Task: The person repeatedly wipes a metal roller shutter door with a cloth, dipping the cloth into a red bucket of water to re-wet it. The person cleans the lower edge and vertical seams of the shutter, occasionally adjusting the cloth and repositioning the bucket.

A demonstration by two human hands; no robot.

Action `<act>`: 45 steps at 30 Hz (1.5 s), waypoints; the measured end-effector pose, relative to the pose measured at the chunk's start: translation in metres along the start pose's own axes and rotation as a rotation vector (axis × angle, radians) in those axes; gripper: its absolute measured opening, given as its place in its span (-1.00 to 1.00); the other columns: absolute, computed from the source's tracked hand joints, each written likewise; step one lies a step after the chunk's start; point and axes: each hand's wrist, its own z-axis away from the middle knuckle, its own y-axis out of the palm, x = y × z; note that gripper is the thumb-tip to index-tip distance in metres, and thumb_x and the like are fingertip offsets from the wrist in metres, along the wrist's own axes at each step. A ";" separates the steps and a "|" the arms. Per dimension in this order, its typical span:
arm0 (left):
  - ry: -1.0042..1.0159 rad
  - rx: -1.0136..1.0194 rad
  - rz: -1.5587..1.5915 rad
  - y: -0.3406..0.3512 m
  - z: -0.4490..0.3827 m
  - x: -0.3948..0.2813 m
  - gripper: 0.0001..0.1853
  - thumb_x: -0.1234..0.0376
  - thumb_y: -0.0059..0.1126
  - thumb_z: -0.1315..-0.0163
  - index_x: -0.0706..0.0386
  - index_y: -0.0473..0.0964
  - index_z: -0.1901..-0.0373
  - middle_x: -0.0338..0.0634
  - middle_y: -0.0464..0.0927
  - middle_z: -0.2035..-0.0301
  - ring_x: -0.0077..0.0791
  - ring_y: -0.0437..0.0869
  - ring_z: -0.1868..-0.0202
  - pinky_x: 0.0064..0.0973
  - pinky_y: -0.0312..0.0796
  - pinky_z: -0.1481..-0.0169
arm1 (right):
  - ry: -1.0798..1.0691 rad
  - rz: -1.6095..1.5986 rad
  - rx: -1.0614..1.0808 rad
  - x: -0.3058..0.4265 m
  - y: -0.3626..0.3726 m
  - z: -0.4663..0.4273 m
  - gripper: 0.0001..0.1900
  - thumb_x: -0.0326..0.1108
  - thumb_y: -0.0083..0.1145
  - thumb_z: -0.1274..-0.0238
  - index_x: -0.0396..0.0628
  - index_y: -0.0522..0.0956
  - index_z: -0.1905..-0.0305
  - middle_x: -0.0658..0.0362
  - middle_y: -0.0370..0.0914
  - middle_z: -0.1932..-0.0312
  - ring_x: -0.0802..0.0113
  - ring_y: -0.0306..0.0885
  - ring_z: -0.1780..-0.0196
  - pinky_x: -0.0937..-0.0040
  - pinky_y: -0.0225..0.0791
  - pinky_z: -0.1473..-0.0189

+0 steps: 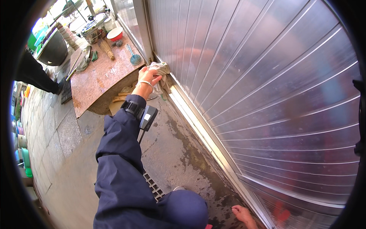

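My left hand [146, 78] reaches far forward, with a pale damp-looking cloth [160, 71] in its fingers. It presses the cloth against the corner where the lower metal rail [204, 134] meets an upright frame post. A thin white bracelet circles the wrist, and a black device [148, 117] is strapped over the dark blue sleeve. Down at the lower right, my right hand [242, 215] is beside the rail's near end, its fingers curled together with nothing visible in them. A shiny ribbed metal panel [257, 86] rises above the rail and mirrors blurred colours.
Left of the cloth stands a reddish stone slab [94, 83] carrying a blue scrubbing brush [135, 58], a straw whisk [106, 50], a red bowl [115, 34] and a lidded steel pot [93, 28]. Wooden handles [120, 98] lie beneath it. My bent knee [187, 210] is above wet concrete [183, 151]. Another person's dark-trousered leg [37, 74] is at far left.
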 end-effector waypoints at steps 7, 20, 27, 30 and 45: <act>0.638 -0.418 -0.853 0.016 -0.013 0.035 -0.33 0.43 0.20 0.15 0.19 0.20 -0.11 0.07 0.30 -0.03 -0.01 0.51 0.07 -0.31 0.42 -0.02 | -0.057 0.077 -0.002 0.000 -0.001 -0.007 -0.68 -0.05 0.09 -0.16 0.02 0.56 0.09 0.07 0.62 0.32 0.17 0.60 0.19 0.32 0.42 0.14; 0.562 0.175 -1.519 -0.014 -0.090 0.074 -0.65 0.29 0.08 -0.05 0.08 0.55 0.08 -0.09 0.43 -0.05 -0.12 0.49 -0.07 -0.27 0.35 -0.14 | -0.094 0.047 -0.024 0.003 0.004 -0.012 -0.70 -0.09 0.10 -0.16 0.02 0.56 0.08 0.06 0.62 0.33 0.16 0.59 0.21 0.32 0.42 0.14; 0.569 0.280 -1.563 0.014 0.051 0.093 -0.74 0.39 0.03 0.02 0.16 0.55 0.25 -0.02 0.46 0.10 -0.06 0.57 0.11 -0.20 0.41 0.00 | -0.189 0.020 0.008 0.011 0.020 -0.022 -0.69 -0.07 0.10 -0.15 0.01 0.57 0.10 0.05 0.61 0.33 0.14 0.59 0.21 0.29 0.42 0.14; 0.584 0.361 -1.556 0.019 0.112 0.113 -0.71 0.41 0.03 0.04 0.17 0.51 0.21 -0.05 0.37 0.01 -0.04 0.56 0.12 -0.18 0.41 0.02 | -0.222 0.030 -0.002 0.009 0.022 -0.023 -0.69 -0.07 0.10 -0.15 0.00 0.57 0.10 0.05 0.61 0.33 0.14 0.59 0.20 0.28 0.42 0.14; 1.005 0.324 -1.522 0.002 0.112 0.103 -0.78 0.48 0.03 0.00 0.04 0.52 0.30 -0.15 0.41 0.07 -0.13 0.56 0.16 -0.26 0.42 0.12 | -0.099 0.044 -0.052 -0.039 0.009 0.010 -0.70 -0.13 0.12 -0.16 -0.07 0.58 0.11 0.06 0.62 0.33 0.28 0.59 0.26 0.37 0.42 0.18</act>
